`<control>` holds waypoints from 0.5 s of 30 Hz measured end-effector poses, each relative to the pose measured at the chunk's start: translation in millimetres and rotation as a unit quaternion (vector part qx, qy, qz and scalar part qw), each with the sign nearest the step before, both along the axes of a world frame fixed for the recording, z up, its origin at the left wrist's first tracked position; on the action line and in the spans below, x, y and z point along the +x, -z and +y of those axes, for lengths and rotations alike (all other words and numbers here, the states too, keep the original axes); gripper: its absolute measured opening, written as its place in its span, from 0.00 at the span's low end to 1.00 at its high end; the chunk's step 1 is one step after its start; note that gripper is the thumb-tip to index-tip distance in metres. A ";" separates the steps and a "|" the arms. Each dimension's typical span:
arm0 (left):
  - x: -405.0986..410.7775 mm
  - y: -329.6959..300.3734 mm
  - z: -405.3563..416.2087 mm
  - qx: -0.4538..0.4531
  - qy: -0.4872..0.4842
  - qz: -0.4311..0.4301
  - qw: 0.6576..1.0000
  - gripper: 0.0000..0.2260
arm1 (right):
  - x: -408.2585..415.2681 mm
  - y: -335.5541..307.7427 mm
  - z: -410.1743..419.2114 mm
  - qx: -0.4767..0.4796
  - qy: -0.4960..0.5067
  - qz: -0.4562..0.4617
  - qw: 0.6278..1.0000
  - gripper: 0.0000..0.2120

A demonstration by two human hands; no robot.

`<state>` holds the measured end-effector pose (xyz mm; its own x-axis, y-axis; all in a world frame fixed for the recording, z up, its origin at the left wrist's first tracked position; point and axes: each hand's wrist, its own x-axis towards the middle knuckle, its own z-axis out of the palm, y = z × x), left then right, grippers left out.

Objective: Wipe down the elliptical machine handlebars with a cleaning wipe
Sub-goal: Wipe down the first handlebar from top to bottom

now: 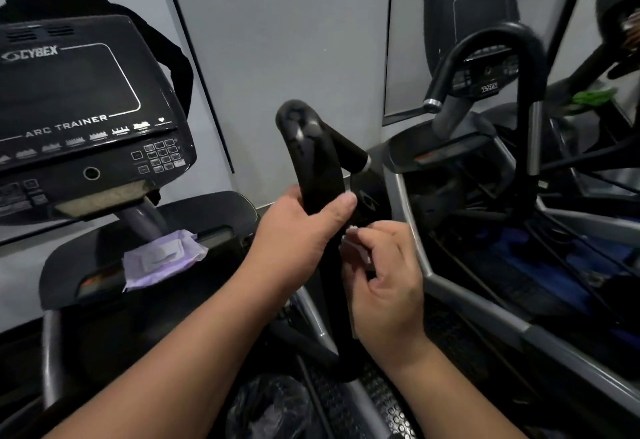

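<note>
Pale grey wall panels rose behind the curved black rubber handlebar, whose stem the left hand clasped while, just right of it, the right hand pinched a crumpled white wipe; a lilac wipe packet lay left.

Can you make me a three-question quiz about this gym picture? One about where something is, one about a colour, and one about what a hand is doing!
1. Where is the wipe packet?
A. On the machine's shelf below the console
B. On the floor
C. Hanging on the wall

2. What colour is the packet?
A. Red
B. Light purple
C. Yellow

3. What is the left hand doing?
A. Pressing console buttons
B. Hanging loose
C. Gripping the black handlebar

Answers: 1 A, it lies on the black shelf under the console. 2 B, its wrapper looks pale purple. 3 C, its fingers curl round the bar while the right hand pinches a white wipe beside it.
</note>
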<state>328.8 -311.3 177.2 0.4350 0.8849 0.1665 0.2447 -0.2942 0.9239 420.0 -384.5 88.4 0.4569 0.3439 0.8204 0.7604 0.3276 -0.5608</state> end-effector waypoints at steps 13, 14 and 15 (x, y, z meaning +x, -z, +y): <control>-5.9 3.1 0.7 0.012 0.062 0.014 0.998 0.12 | -11.7 32.1 -10.7 -0.033 0.018 -0.047 0.998 0.09; -5.5 2.4 0.8 0.013 0.060 0.013 0.998 0.12 | -9.6 26.1 -6.2 -0.020 0.026 -0.041 0.999 0.09; -5.0 3.1 1.7 0.016 0.057 0.011 0.998 0.12 | -8.1 18.7 -1.4 -0.011 0.035 -0.034 0.999 0.08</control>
